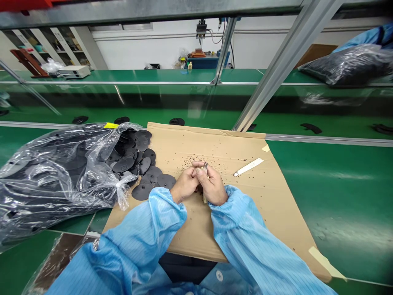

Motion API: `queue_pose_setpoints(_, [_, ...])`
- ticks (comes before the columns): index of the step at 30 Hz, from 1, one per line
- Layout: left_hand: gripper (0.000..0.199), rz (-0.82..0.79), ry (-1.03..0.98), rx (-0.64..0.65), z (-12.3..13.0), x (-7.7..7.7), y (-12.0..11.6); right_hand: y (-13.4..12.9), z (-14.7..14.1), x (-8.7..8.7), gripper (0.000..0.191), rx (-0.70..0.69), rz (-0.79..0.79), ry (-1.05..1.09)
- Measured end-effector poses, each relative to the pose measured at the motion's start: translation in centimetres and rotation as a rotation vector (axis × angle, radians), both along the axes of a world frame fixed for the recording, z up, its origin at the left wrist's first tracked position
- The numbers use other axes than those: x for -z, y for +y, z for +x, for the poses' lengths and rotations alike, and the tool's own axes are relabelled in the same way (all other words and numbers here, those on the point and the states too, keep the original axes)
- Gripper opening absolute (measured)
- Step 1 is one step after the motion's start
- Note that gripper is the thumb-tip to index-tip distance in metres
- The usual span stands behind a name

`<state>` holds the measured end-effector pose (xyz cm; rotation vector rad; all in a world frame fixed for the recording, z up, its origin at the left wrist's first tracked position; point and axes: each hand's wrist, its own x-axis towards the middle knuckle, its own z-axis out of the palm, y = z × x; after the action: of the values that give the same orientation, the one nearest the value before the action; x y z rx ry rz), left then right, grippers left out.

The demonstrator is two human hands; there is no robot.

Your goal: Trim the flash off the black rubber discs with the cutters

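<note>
My left hand (186, 184) and my right hand (211, 185) meet over a cardboard sheet (190, 233). In my right hand is a pair of nippers (205, 165); the small metal jaws poke up past the fingers and a pale handle shows below the palm. The fingers of my left hand are closed against the right ones, and what they hold is hidden. Black round plastic discs (166, 181) lie loose just left of my left hand. Tiny black scraps (192, 159) are scattered on the cardboard around the hands.
A clear plastic bag (61, 176) spills many black discs at left. A white-handled knife (248, 167) lies right of my hands. Behind the cardboard runs a green conveyor belt (138, 114) carrying several black parts. A metal post (285, 69) slants up at right.
</note>
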<state>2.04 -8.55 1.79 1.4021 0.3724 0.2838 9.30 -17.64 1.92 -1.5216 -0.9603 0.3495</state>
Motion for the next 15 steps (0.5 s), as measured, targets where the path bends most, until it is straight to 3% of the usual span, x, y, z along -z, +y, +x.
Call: queue_pose_setpoints(15, [0.047, -0.019, -0.026, 0.011, 0.04, -0.06, -0.08, 0.01, -0.07, -0.12, 0.043, -0.009, 0.007, 0.016])
